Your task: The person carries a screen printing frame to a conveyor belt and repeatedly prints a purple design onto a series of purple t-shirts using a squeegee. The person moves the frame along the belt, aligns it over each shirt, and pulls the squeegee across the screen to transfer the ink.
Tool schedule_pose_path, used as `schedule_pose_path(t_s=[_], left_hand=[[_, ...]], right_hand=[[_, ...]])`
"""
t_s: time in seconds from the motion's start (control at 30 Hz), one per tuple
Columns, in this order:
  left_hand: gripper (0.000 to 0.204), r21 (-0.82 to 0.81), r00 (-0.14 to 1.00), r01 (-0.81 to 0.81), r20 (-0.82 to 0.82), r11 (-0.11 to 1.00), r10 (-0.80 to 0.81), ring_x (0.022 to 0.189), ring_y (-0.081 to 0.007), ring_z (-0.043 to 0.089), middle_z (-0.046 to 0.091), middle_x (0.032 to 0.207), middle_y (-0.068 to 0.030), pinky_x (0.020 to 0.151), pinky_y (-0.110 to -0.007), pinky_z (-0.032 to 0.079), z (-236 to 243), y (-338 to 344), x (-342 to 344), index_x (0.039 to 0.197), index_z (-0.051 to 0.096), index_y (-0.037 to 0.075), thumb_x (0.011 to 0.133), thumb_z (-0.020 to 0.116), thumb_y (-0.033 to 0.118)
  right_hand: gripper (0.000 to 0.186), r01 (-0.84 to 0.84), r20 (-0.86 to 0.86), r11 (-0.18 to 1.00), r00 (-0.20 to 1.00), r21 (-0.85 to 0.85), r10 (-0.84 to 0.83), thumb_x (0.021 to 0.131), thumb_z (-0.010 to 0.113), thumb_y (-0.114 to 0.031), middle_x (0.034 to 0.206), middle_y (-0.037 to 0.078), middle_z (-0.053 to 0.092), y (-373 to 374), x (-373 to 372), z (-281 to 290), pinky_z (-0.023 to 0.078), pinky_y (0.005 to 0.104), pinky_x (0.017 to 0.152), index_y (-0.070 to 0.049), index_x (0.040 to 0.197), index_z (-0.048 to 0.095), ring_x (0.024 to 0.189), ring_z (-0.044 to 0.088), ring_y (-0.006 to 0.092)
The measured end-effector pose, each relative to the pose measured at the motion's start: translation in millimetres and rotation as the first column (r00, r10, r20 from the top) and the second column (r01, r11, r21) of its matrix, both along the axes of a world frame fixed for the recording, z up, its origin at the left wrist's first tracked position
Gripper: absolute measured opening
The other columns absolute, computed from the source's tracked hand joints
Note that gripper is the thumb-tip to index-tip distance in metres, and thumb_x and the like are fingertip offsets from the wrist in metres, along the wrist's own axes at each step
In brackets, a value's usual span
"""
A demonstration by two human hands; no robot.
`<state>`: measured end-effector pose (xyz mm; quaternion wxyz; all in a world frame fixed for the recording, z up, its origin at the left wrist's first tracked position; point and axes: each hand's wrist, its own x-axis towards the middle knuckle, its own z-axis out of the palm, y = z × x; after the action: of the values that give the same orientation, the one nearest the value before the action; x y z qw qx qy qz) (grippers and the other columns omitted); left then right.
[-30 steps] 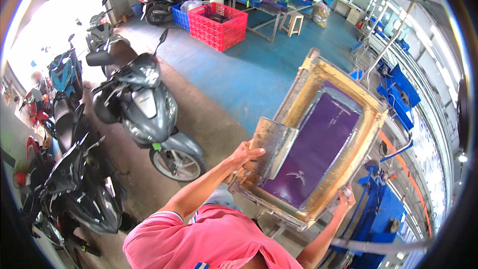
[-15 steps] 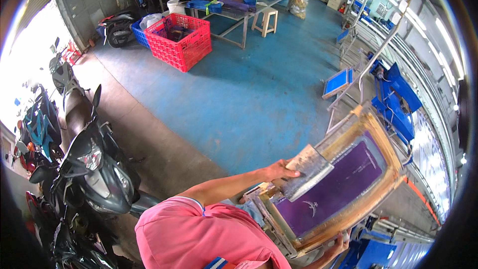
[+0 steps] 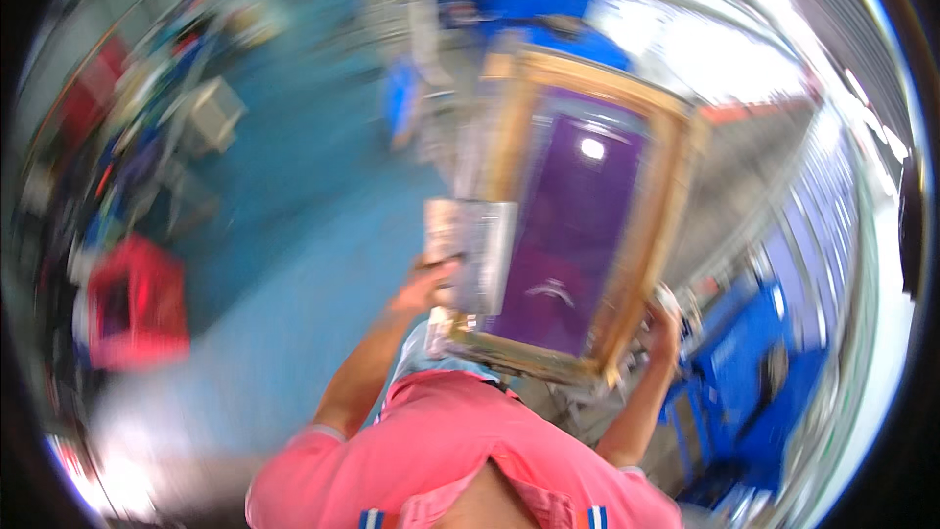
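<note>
A wooden screen-printing frame (image 3: pixel 676 167) with purple mesh (image 3: pixel 563 245) is held up, tilted, before my pink shirt. My left hand (image 3: pixel 433 286) is closed around a squeegee (image 3: pixel 487 260) with a wooden grip and a pale blade edge. The squeegee lies over the frame's left side; whether these fingers also touch the frame is blurred. My right hand (image 3: pixel 664 318) grips the frame's lower right edge, its fingertips partly hidden behind the wood. A bright reflection and a thin white mark show on the mesh.
Blue machinery (image 3: pixel 754 362) stands close on my right, with more blue equipment (image 3: pixel 548 15) beyond the frame. Far left are a red crate (image 3: pixel 147 304), a pale stool (image 3: pixel 211 113) and cluttered tables. A small blue-faced panel (image 3: pixel 401 98) stands beside metal racks.
The view has swung to the right, smearing the surroundings; the motorbikes are no longer in sight. Both hands keep their hold, and the frame now appears more upright and nearer the middle.
</note>
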<state>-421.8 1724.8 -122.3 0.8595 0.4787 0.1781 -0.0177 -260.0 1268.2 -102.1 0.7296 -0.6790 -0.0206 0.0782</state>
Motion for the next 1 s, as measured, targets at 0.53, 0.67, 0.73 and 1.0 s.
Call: schedule_pose_path(t_s=[0.53, 0.67, 0.73, 1.0], left_hand=[[0.062, -0.079, 0.867, 0.479, 0.201, 0.874, -0.456, 0.092, -0.0207, 0.069, 0.070, 0.110, -0.0078, 0.079, -0.037, 0.060, -2.2, 1.3, 336.2, 0.120, 0.062, 0.001, 0.075, 0.089, 0.034], [0.058, -0.091, 0.843, 0.530, 0.160, 0.843, -0.513, 0.087, -0.0204, 0.069, 0.070, 0.101, -0.0065, 0.077, -0.039, 0.060, -19.0, -33.2, 408.3, 0.115, 0.063, 0.001, 0.076, 0.089, 0.035], [0.053, -0.112, 0.835, 0.545, 0.168, 0.831, -0.524, 0.086, -0.0218, 0.070, 0.069, 0.100, -0.0066, 0.078, -0.040, 0.060, -34.1, -61.3, 449.2, 0.113, 0.063, 0.001, 0.078, 0.087, 0.032], [0.052, -0.172, 0.839, 0.538, 0.203, 0.825, -0.504, 0.092, -0.0240, 0.071, 0.070, 0.108, -0.0109, 0.081, -0.042, 0.061, -38.4, -185.6, 609.2, 0.119, 0.060, -0.002, 0.085, 0.081, 0.030]], right_hand=[[0.060, 0.588, -0.036, 0.798, 0.802, -0.132, -0.597, 0.086, 0.072, -0.007, 0.088, -0.006, 0.062, -6.9, 50.2, 31.2, 0.041, 0.0198, 0.058, -0.001, 0.142, 0.052, 0.067, 0.052, 0.0023], [0.057, 0.698, 0.219, 0.630, 0.710, -0.340, -0.669, 0.086, 0.071, -0.003, 0.099, 0.002, 0.068, -24.7, 82.7, 11.9, 0.049, 0.0235, 0.071, 0.003, 0.140, 0.054, 0.083, 0.059, 0.0080], [0.055, 0.787, 0.448, 0.418, 0.607, -0.453, -0.657, 0.083, 0.071, 0.000, 0.103, 0.008, 0.069, -41.9, 115.5, 3.1, 0.050, 0.0291, 0.081, 0.003, 0.136, 0.056, 0.090, 0.060, 0.0154], [0.031, 0.813, 0.567, 0.263, 0.558, -0.519, -0.606, 0.080, 0.074, -0.005, 0.085, 0.014, 0.068, -145.9, 277.2, 27.3, 0.050, 0.0357, 0.075, -0.003, 0.109, 0.065, 0.078, 0.064, 0.0225]])
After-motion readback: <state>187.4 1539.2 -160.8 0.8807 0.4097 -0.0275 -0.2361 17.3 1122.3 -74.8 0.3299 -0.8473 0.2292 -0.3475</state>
